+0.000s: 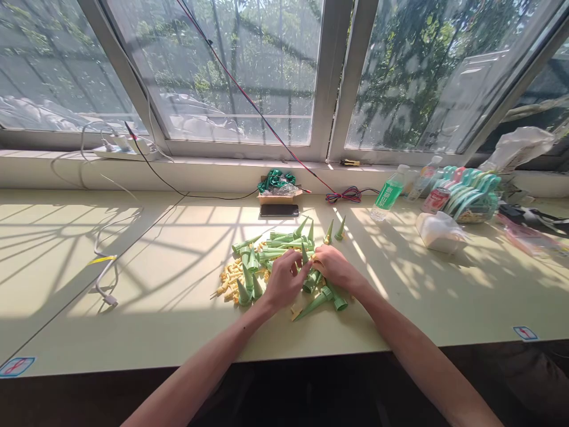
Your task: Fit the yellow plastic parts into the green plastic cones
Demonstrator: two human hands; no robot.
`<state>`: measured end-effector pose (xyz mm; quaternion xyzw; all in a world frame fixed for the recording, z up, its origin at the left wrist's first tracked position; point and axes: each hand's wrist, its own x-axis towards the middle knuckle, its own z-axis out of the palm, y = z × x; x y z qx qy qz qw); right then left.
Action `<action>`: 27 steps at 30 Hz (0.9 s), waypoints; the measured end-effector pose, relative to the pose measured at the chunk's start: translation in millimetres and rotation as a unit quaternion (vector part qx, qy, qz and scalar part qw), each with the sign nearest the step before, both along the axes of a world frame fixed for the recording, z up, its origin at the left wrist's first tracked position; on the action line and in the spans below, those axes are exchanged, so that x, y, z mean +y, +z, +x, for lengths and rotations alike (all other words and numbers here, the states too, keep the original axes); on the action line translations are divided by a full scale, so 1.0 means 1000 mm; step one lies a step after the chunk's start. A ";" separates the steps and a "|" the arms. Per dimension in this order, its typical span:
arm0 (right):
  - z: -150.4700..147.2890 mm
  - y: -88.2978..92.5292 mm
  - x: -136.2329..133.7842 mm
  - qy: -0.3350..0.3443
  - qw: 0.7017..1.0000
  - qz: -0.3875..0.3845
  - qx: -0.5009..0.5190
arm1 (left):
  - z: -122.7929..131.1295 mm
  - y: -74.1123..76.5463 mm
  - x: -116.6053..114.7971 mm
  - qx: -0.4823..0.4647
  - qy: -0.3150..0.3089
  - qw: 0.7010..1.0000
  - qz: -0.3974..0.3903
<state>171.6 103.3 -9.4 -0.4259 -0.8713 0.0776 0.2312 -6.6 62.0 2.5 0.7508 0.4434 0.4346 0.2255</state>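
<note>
A heap of green cone-shaped spikes (278,246) lies on the pale table (178,308), with a cluster of small yellow parts (229,281) at its left side. My left hand (284,281) and my right hand (333,267) meet over the middle of the heap, fingers curled. Between them stands a green spike (304,255), point up, pinched by both hands. More spikes (326,296) lie flat under and in front of my right hand.
A black phone (279,210) and a small box of green items (278,187) sit behind the heap. A green-labelled bottle (387,194), plastic bags and a stack of coloured hangers (466,193) crowd the right. White cables and a power strip (127,148) lie left.
</note>
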 end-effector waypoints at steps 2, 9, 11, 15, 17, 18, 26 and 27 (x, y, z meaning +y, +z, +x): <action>-0.001 0.000 0.000 -0.009 0.999 0.007 -0.039 | 0.000 0.000 0.000 -0.006 -0.002 1.000 0.001; -0.001 0.004 -0.004 -0.046 0.998 -0.007 -0.041 | 0.001 0.001 0.000 -0.044 0.002 0.999 0.014; -0.001 0.006 -0.004 -0.056 0.998 -0.010 0.003 | 0.001 0.002 0.000 -0.076 0.007 0.997 0.011; 0.000 0.009 -0.004 -0.055 0.991 0.004 0.125 | 0.000 0.002 0.000 -0.123 0.010 0.992 0.014; 0.000 0.010 -0.005 -0.049 0.981 0.014 0.186 | 0.000 0.001 0.000 -0.131 0.006 0.991 0.020; 0.000 0.011 -0.006 -0.047 0.976 0.017 0.213 | -0.001 0.000 0.000 -0.134 0.004 0.991 0.023; -0.006 0.015 -0.018 -0.042 0.929 0.041 0.366 | -0.002 -0.001 0.001 -0.138 0.003 0.990 0.039; -0.007 0.015 -0.020 -0.043 0.923 0.053 0.379 | -0.002 0.000 0.001 -0.141 0.001 0.989 0.042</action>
